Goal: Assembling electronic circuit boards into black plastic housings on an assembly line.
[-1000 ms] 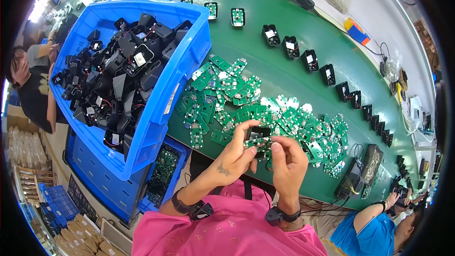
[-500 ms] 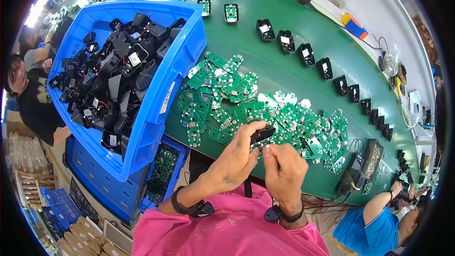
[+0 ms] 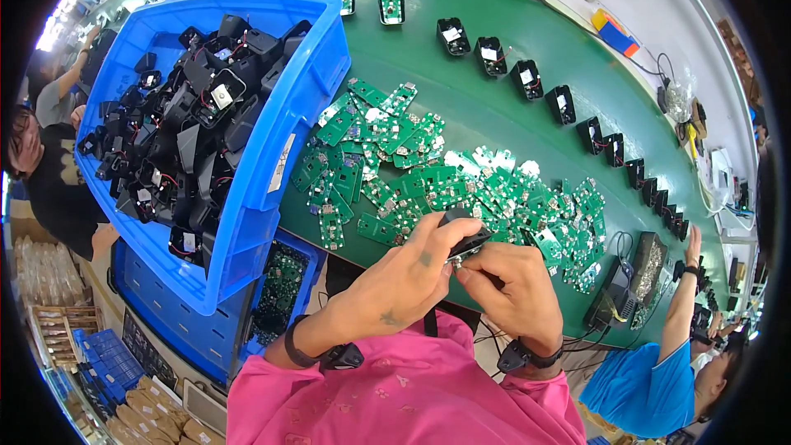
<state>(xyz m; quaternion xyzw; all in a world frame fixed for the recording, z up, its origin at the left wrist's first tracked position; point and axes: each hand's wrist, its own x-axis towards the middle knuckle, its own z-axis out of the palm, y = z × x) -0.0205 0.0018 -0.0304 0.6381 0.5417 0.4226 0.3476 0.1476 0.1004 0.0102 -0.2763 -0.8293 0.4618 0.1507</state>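
Observation:
A small black plastic housing point(image 3: 470, 240) is held in my left hand point(image 3: 412, 270), whose fingers wrap round it above the near edge of the green table. Pressed close under the housing's near side is my right hand point(image 3: 521, 287), with thumb and forefinger pinched together. Something small and light-coloured shows at those fingertips, but I cannot make out its kind. Just beyond both hands lies a loose heap of green circuit boards point(image 3: 428, 185), spread to left and right. The inside of the held housing is mostly hidden.
At left stands a blue bin point(image 3: 247, 222) full of black housings point(image 3: 198, 107). A curved row of open housings point(image 3: 527, 78) runs along the table's far side. Power adapters point(image 3: 614, 297) with cables sit at right, near a person in blue point(image 3: 651, 387). Other people are at left.
My right hand has shifted right and turned, its wrist farther out. The housing has moved slightly right and tilted. The person in blue has stretched an arm toward the row of housings.

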